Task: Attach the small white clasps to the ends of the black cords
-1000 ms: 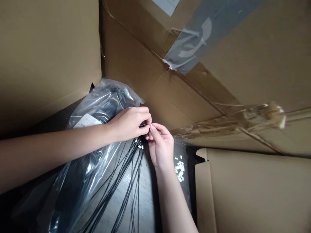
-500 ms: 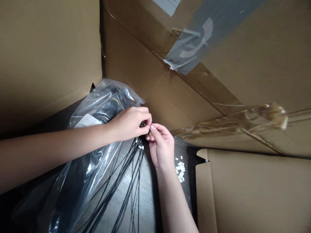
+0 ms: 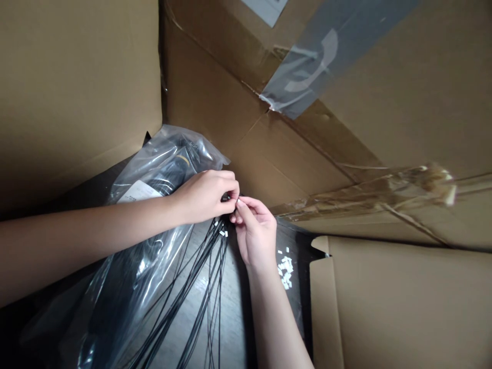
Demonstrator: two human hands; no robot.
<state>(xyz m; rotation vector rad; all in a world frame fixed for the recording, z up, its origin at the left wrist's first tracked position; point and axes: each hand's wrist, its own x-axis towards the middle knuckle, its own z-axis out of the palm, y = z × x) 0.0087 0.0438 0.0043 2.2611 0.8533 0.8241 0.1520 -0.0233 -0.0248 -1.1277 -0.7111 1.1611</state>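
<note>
Against cardboard (image 3: 215,97), left hand (image 3: 207,196) and right hand (image 3: 257,234) pinch a mostly hidden piece (image 3: 239,202).

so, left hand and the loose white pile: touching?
Apart. The head view shows the right hand between the left hand and the white pile.

Left forearm (image 3: 92,241), bare, extends nearly level from the left of view; left hand (image 3: 207,197) is back uppermost, fingers bent, tips pinched toward the thumb. Right forearm (image 3: 274,312), also bare, rises from below; right hand (image 3: 257,236) shows its palm, thumb and forefinger pinched, close against the left fingertips
</note>
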